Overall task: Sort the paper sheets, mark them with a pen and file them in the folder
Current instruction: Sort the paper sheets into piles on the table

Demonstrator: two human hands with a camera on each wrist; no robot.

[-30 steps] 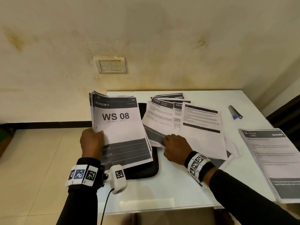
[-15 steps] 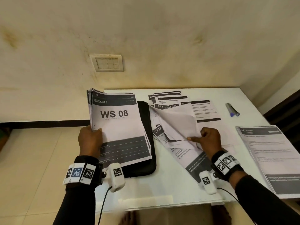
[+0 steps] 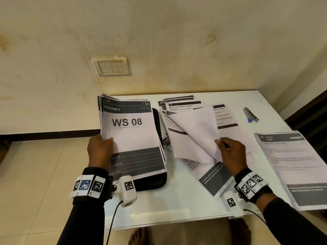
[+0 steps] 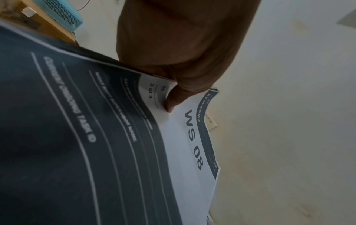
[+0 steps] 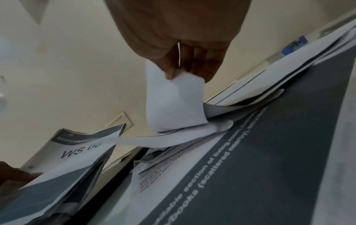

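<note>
My left hand [image 3: 100,149] grips the left edge of a stack of sheets [image 3: 131,137] headed "BEDROOM 3, WS 08", held tilted above the black folder [image 3: 155,183]; the thumb [image 4: 173,100] lies on the top page. My right hand [image 3: 231,154] pinches the corner of a sheet [image 3: 196,133] folded back from the loose pile [image 3: 187,110], its blank underside showing. In the right wrist view the fingers [image 5: 192,60] hold that curled sheet [image 5: 173,103]. A blue-capped pen [image 3: 250,114] lies at the far right of the table.
A second stack of printed sheets [image 3: 293,167] lies at the table's right edge. The white table [image 3: 177,206] stands against a cream wall with a switch plate [image 3: 111,66]. Tiled floor lies to the left; bare feet [image 3: 138,236] show under the table.
My right hand slid from the left part of the loose pile to the right and lifted a sheet, folding it back. The left hand has kept the WS 08 stack almost still.
</note>
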